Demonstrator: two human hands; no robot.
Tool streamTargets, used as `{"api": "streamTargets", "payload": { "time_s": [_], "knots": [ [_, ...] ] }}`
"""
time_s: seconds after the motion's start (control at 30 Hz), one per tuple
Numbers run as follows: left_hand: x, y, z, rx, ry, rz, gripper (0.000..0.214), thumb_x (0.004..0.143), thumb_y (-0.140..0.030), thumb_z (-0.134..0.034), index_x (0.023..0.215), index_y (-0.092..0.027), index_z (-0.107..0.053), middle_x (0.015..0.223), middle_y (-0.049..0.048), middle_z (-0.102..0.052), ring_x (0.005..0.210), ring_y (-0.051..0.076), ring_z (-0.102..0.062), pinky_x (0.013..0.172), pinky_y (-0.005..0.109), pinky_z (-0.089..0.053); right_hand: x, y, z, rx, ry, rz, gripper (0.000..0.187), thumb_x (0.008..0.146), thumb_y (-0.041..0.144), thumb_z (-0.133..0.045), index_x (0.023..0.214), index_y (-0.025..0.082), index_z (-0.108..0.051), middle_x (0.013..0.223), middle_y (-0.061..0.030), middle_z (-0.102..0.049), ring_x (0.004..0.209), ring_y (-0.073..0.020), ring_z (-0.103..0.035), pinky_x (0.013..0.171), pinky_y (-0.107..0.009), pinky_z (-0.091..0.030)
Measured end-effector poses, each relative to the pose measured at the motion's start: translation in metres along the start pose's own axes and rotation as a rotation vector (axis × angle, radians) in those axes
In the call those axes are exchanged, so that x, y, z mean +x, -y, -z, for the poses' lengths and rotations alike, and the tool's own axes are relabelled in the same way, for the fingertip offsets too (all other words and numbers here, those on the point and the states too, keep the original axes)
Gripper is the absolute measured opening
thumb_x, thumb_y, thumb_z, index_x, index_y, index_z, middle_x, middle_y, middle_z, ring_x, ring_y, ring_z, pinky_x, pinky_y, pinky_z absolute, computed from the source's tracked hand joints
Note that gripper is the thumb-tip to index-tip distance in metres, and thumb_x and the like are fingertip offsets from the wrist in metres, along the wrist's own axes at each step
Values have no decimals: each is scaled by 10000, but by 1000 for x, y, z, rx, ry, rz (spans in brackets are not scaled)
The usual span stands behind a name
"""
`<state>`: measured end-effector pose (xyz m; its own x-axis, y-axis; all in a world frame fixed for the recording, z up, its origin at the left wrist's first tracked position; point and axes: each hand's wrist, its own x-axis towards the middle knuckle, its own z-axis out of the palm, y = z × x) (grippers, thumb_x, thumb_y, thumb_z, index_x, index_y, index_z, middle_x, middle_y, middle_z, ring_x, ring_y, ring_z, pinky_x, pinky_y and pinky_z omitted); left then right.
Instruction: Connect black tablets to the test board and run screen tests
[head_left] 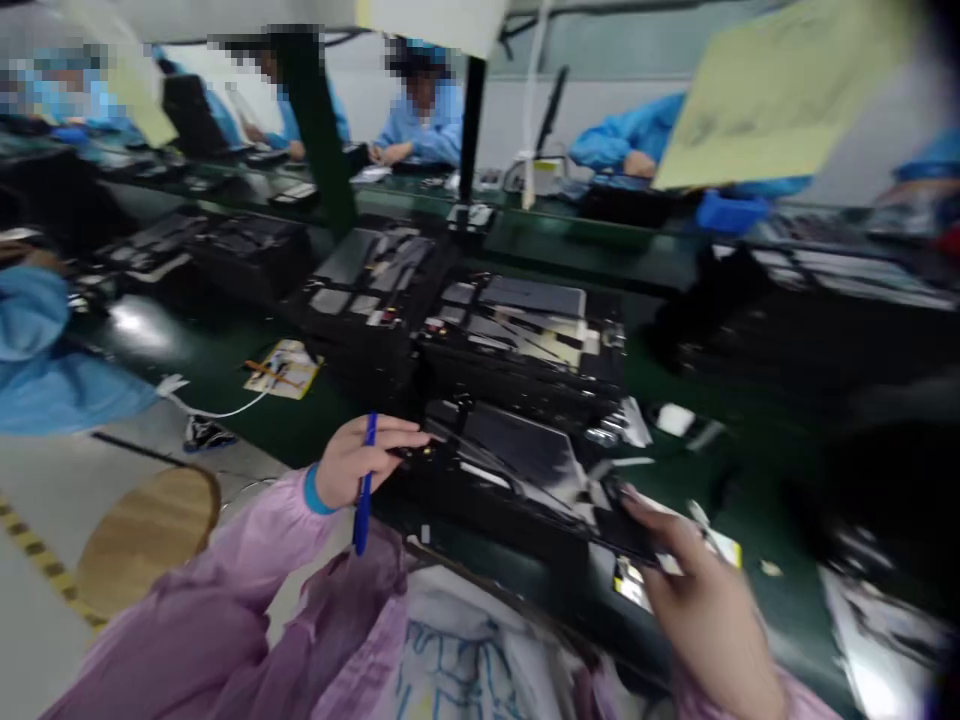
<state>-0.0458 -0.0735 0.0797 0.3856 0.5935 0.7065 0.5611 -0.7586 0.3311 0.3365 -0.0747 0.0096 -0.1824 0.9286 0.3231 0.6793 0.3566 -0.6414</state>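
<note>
My left hand (356,462) is closed round a blue pen (365,490) that points down, and its fingertips rest on the left edge of a black tray of flat dark parts (517,450). My right hand (701,590) grips the right end of that same tray, fingers curled over a dark part; motion blur smears the detail. Both sleeves are pink.
More black trays of parts (517,325) run along the green bench (225,360) toward the back. A white cable (217,408) and a yellow card (281,368) lie at left. A round wooden stool (142,535) stands lower left. Workers in blue sit at left and far side.
</note>
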Motion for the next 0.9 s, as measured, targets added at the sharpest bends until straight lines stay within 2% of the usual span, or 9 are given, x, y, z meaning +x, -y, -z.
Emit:
{"api": "streamTargets", "payload": {
  "time_s": [0.07, 0.17, 0.27, 0.37, 0.5, 0.63, 0.73, 0.8, 0.9],
  "knots": [
    [-15, 11, -9, 89, 81, -41, 228, 829, -56, -522, 638, -172, -476, 1020, 79, -741, 1038, 200, -668, 809, 344, -569, 4, -4, -19, -7, 17, 13, 389, 803, 177, -421, 1149, 222, -594, 1201, -109, -645, 1051, -247, -647, 812, -386, -563],
    [-36, 18, -21, 140, 144, -63, 167, 817, -54, -533, 701, -174, -520, 1013, 95, -740, 1049, 213, -664, 801, 346, -573, 2, -8, -36, 14, 57, 1, 386, 798, 146, -375, 1107, 201, -598, 1228, -112, -633, 1174, -233, -582, 916, -393, -526],
    [-48, 15, -26, 135, 232, -17, 151, 821, -67, -537, 714, -172, -518, 1048, 111, -728, 1099, 225, -641, 820, 342, -571, -2, -3, -43, -27, 59, -71, 359, 828, 196, -373, 1110, 182, -594, 1236, -132, -624, 1281, -264, -484, 1031, -490, -421],
    [-49, 13, -24, 114, 343, 63, 129, 816, -96, -553, 726, -177, -508, 1093, 114, -711, 1123, 231, -628, 879, 355, -545, 1, 12, -53, -153, 21, -152, 387, 897, 298, -367, 1203, 148, -549, 1294, -168, -578, 1323, -322, -419, 1052, -614, -312],
    [-41, 12, -23, -45, 337, 185, 111, 845, -278, -583, 848, -179, -533, 1063, 125, -713, 1062, 243, -649, 887, 378, -512, 15, 39, -73, -280, 67, -48, 401, 934, 234, -331, 1281, 144, -511, 1372, -149, -516, 1367, -317, -350, 1074, -674, -166],
    [-26, 2, -42, -412, 229, 421, 599, 872, -648, -334, 1049, -133, -583, 937, 147, -700, 838, 213, -664, 736, 324, -525, 22, 53, -80, -255, 168, 33, 414, 920, 133, -324, 1274, 193, -529, 1356, -117, -539, 1352, -290, -382, 1077, -689, -109],
    [-6, -14, -66, -695, 103, 593, 655, 892, -645, -257, 974, -112, -629, 709, 79, -622, 580, 131, -548, 518, 243, -445, 20, 57, -71, -123, 110, 29, 389, 925, 230, -400, 1302, 196, -490, 1356, -134, -534, 1352, -299, -379, 1076, -688, -138],
    [9, -24, -82, -810, 179, 680, 530, 907, -560, -370, 850, -114, -651, 704, 61, -585, 542, 95, -497, 472, 212, -392, 16, 62, -61, 22, 98, 93, 392, 909, 312, -468, 1285, 201, -487, 1356, -139, -523, 1360, -303, -360, 1085, -657, -188],
    [28, -35, -99, -950, 354, 788, 388, 869, -488, -508, 835, -122, -631, 673, 33, -576, 540, 82, -518, 458, 183, -387, 13, 66, -45, 199, 96, 193, 196, 902, 286, -479, 1055, 226, -586, 1189, -106, -598, 1270, -279, -449, 1081, -585, -279]
  ]
}}
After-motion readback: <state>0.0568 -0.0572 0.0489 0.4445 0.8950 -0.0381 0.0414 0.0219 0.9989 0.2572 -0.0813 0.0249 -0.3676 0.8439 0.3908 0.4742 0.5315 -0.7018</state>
